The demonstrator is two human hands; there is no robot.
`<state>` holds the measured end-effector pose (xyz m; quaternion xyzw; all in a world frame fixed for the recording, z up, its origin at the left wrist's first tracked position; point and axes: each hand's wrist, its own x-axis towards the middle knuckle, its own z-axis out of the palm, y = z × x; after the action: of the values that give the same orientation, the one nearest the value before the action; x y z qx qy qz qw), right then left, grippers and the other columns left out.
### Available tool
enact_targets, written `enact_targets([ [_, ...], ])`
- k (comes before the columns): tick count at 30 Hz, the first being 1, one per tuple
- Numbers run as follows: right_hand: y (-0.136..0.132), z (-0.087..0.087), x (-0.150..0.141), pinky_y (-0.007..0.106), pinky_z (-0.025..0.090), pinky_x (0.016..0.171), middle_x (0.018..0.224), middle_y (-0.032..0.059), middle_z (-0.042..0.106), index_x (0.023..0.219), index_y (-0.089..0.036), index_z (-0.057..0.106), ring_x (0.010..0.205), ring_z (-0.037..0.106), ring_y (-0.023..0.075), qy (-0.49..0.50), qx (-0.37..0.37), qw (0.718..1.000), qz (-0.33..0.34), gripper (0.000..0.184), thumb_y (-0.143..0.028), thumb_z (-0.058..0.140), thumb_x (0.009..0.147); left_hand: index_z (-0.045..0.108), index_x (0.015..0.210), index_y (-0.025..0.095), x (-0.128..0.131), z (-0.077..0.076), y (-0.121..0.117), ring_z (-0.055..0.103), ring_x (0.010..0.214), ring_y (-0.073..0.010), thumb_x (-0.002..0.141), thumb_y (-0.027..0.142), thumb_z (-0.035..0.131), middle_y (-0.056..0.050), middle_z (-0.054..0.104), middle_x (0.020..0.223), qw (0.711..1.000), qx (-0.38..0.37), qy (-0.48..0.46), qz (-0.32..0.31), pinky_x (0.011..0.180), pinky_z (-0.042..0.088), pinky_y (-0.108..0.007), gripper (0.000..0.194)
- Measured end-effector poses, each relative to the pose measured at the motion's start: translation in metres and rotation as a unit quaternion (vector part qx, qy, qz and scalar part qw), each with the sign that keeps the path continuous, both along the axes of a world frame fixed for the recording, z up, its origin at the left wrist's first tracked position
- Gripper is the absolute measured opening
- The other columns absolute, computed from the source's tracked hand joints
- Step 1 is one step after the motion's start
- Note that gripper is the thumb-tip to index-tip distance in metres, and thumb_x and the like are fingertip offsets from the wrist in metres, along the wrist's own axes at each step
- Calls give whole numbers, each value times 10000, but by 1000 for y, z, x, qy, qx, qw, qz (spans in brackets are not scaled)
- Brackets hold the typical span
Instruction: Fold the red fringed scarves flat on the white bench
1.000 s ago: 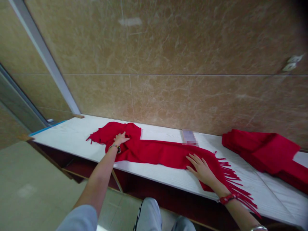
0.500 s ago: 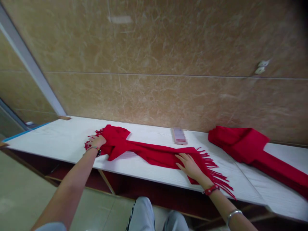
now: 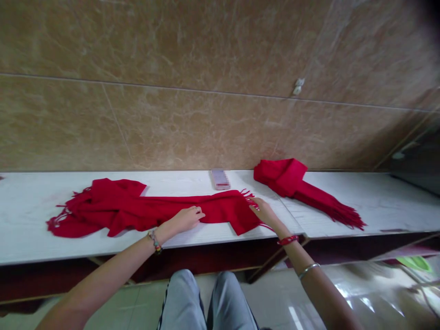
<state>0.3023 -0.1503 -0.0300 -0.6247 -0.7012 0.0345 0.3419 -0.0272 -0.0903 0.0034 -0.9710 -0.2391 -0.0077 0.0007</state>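
Observation:
A red fringed scarf (image 3: 220,206) lies lengthwise on the white top, bunched at its left end and flatter towards the right. At its near edge, about the middle, my left hand (image 3: 188,218) has its fingers bent together on the cloth. My right hand (image 3: 264,211) rests at the fringe of the right end, thumb and fingers apart; its palm hides part of the strands. Beyond it, farther right, lies a second red scarf (image 3: 283,178), folded over at its upper end, with its fringed end trailing to the right.
A phone-like flat object (image 3: 220,179), partly pixelated, lies near the wall. The white counter (image 3: 192,183) runs along a tan marbled wall (image 3: 192,128), with dark red compartments under its front edge. A green basin (image 3: 414,263) shows at the lower right.
The view has swung right. My left hand has moved from the scarf's bunched left end to its middle, and my right hand has shifted to the fringe. The scarf's left end looks more spread.

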Motion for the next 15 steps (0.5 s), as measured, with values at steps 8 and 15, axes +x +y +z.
enact_targets([
  [8, -27, -2, 11, 385, 422, 927, 1192, 106, 566, 1234, -185, 479, 1098, 520, 205, -63, -95, 990, 88, 392, -238, 412, 851, 630, 916, 186, -32, 65, 45, 539, 914, -184, 761, 116, 388, -62, 571, 988, 983, 68, -30, 168, 835, 421, -267, 296],
  [15, -16, 4, -30, 460, 314, 994, 1312, 117, 454, 1267, -193, 453, 1229, 371, 239, -218, -22, 966, 137, 418, -314, 454, 867, 663, 847, 189, -79, 66, 66, 561, 928, -175, 668, 25, 415, -51, 609, 957, 978, -22, 104, 177, 854, 407, -253, 347],
])
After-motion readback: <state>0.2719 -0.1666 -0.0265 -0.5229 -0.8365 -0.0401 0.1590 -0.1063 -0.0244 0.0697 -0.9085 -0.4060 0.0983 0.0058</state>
